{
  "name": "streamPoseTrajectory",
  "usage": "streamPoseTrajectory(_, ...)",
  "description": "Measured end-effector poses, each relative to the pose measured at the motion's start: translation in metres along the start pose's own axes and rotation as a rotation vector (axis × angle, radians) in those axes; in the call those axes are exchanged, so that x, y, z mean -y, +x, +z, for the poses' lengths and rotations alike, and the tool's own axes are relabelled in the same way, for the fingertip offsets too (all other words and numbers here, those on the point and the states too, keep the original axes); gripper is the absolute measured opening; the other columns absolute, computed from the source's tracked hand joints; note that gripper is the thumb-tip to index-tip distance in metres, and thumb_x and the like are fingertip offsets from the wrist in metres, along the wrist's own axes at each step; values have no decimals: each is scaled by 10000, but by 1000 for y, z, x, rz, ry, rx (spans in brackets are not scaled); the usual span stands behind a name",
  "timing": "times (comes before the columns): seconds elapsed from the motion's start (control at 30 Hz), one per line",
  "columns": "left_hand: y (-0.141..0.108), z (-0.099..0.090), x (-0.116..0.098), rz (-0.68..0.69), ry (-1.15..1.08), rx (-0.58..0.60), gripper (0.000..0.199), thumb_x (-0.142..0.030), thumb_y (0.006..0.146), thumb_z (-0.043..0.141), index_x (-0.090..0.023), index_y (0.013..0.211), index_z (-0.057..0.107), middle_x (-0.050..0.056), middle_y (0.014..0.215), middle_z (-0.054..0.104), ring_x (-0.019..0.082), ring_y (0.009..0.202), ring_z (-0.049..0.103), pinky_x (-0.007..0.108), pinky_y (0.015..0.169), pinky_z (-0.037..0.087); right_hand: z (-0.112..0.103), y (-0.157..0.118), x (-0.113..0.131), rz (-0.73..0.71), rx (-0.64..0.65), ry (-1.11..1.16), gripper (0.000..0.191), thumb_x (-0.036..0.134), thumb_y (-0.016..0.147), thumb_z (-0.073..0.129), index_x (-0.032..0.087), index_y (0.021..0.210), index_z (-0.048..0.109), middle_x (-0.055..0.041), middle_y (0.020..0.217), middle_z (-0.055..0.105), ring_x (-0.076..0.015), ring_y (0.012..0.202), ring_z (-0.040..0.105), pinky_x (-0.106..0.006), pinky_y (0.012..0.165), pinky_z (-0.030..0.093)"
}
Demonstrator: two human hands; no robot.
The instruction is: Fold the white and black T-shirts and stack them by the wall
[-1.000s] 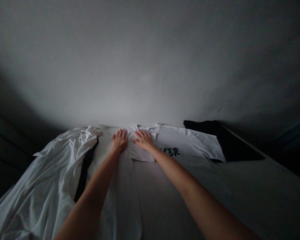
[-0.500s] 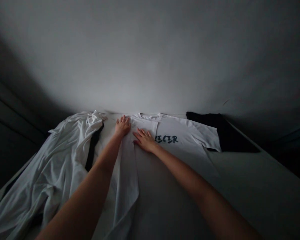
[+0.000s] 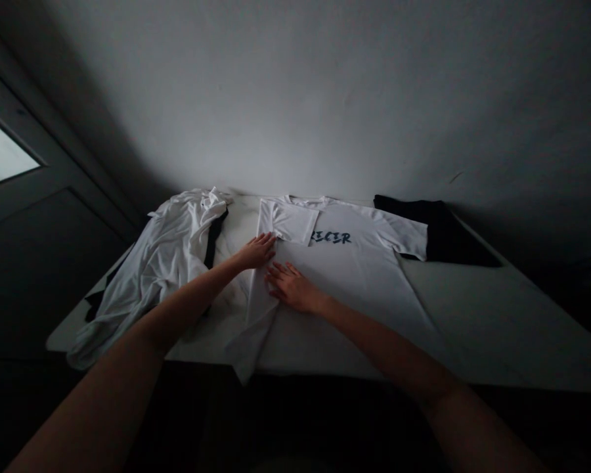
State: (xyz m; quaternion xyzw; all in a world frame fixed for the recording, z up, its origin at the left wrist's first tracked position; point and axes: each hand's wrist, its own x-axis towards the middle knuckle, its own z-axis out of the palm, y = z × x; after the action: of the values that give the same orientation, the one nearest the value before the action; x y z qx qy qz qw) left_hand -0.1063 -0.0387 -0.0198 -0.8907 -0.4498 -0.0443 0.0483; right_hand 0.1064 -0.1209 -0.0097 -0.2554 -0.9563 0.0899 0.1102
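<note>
A white T-shirt with dark lettering lies on the table, its neckline toward the wall. Its left side is folded inward, and the folded sleeve covers part of the lettering. My left hand rests flat on the folded left edge, just below that sleeve, fingers spread. Slightly nearer and to the right, my right hand lies on the folded strip with its fingers apart. Neither hand grips anything. The lower end of the folded strip reaches the table's front edge.
A rumpled heap of white clothing with dark cloth beneath lies at the left of the pale table. Folded black cloth sits at the back right, partly under the shirt's sleeve. A wall stands behind, and a door at left.
The view has shifted, showing more of the door and the table's front edge. My left hand has slid down the fold from near the shoulder, and my right hand has moved a little lower.
</note>
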Motion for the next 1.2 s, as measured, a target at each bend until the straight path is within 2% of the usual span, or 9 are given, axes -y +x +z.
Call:
streamPoseTrajectory(0.13, -59, -7, -39, 78, -45, 44, 437, -250, 982, 428, -82, 1379, 499, 218, 1498, 457, 326, 1469, 314, 527, 1174, 305, 4, -28, 33, -90, -39, 81, 386, 290, 1028, 437, 144, 1348, 596, -145, 1449, 546, -248, 1396, 447, -483, 1178, 330)
streamPoseTrajectory(0.3, -118, -22, -85, 114, -176, 18, 470, -194, 983, 403, -119, 1444, 444, 161, 1536, 438, 265, 1490, 285, 468, 1207, 287, 11, -56, 65, -169, -104, 194, 351, 247, 990, 524, 160, 1319, 612, -119, 1366, 622, -230, 1343, 506, -467, 1165, 352)
streamPoseTrajectory(0.4, -139, -33, -106, 33, -269, -13, 409, -247, 1001, 405, -174, 1389, 514, 126, 1507, 486, 233, 1450, 370, 453, 1187, 338, 15, -64, 75, -143, -177, 245, 316, 186, 951, 572, 148, 1256, 644, -120, 1299, 661, -227, 1274, 560, -434, 1132, 395)
streamPoseTrajectory(0.5, -153, -46, -129, -64, -344, -72, 333, -263, 1009, 396, -196, 1248, 617, 98, 1386, 600, 211, 1362, 481, 432, 1133, 410, 16, -65, 81, -49, -238, 276, 275, 136, 911, 606, 151, 1178, 669, -112, 1206, 696, -221, 1175, 615, -400, 1051, 460)
streamPoseTrajectory(0.63, -173, -61, -166, -250, -343, -190, 252, -345, 957, 519, -198, 1103, 663, 88, 1129, 683, 225, 1103, 616, 417, 990, 496, 15, -66, 90, 95, -283, 271, 286, 145, 879, 652, 175, 1163, 660, -92, 1114, 710, -221, 1075, 638, -386, 966, 482)
streamPoseTrajectory(0.73, -190, -60, -196, -431, -306, -269, 304, -356, 854, 651, -195, 1110, 620, 67, 958, 683, 235, 904, 629, 391, 813, 527, 13, -70, 97, 98, -291, 226, 244, 155, 867, 680, 191, 1109, 677, -76, 1049, 705, -220, 1031, 629, -374, 940, 468)
streamPoseTrajectory(0.87, -205, -49, -229, -598, -264, -399, 273, -187, 790, 621, -209, 1057, 573, 36, 823, 648, 230, 801, 612, 362, 727, 497, 12, -78, 105, 27, -308, 184, 96, 159, 871, 686, 191, 961, 694, -55, 932, 680, -203, 943, 615, -346, 898, 455)
streamPoseTrajectory(1.0, -213, -42, -241, -594, -153, -459, 193, -103, 729, 561, -231, 873, 552, 55, 831, 636, 252, 827, 604, 385, 743, 496, 11, -84, 109, -60, -379, 144, 25, 165, 873, 679, 189, 882, 682, -35, 845, 645, -186, 844, 583, -300, 807, 451)
streamPoseTrajectory(1.2, -233, -28, -235, -547, -133, -594, 241, -68, 727, 479, -243, 887, 521, 32, 848, 614, 182, 744, 610, 278, 634, 503, 14, -93, 112, -219, -409, 14, 145, 190, 957, 566, 197, 885, 691, -37, 840, 639, -175, 823, 559, -289, 787, 440)
